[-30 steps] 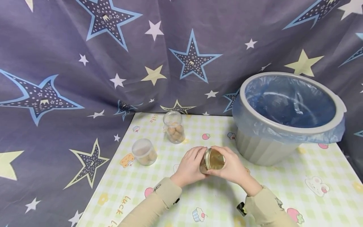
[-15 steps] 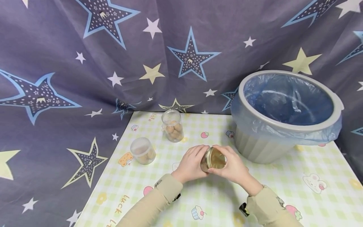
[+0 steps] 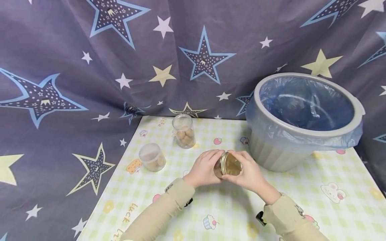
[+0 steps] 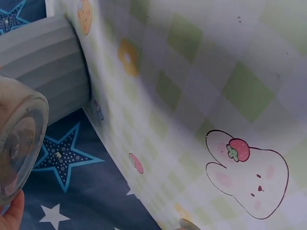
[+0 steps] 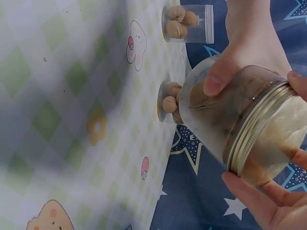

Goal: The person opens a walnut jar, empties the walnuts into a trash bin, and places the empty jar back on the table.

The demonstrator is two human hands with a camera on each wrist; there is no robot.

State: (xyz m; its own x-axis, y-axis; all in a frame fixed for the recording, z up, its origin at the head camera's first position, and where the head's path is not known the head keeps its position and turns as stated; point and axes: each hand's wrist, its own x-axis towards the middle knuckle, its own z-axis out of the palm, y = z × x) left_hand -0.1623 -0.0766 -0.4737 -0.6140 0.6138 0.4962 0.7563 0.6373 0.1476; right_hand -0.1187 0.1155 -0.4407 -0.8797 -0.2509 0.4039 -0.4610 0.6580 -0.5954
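A clear jar point(image 3: 217, 169) with a gold-rimmed metal lid point(image 3: 233, 165) is held tilted sideways above the table. My left hand point(image 3: 203, 170) grips the jar's body, its thumb showing across the wall in the right wrist view. Around the rim of the lid point(image 5: 276, 132) curl the fingers and thumb of my right hand point(image 3: 248, 175). Something brown shows blurred through the jar's wall point(image 5: 211, 122). In the left wrist view only the jar's base point(image 4: 21, 148) appears, at the left edge. The lid sits on the jar.
A taller clear jar point(image 3: 184, 132) and a shorter clear jar point(image 3: 152, 157), both holding brown walnut-like balls, stand to the left and behind. A grey bin point(image 3: 271, 154) with a blue liner stands right of my hands. Behind the checked tablecloth point(image 3: 304, 194) hangs a starry curtain point(image 3: 126, 100).
The head view shifts slightly. Both hands stay on the jar and lid, with only a small change in the right hand's position. The other jars and the bin stay put.
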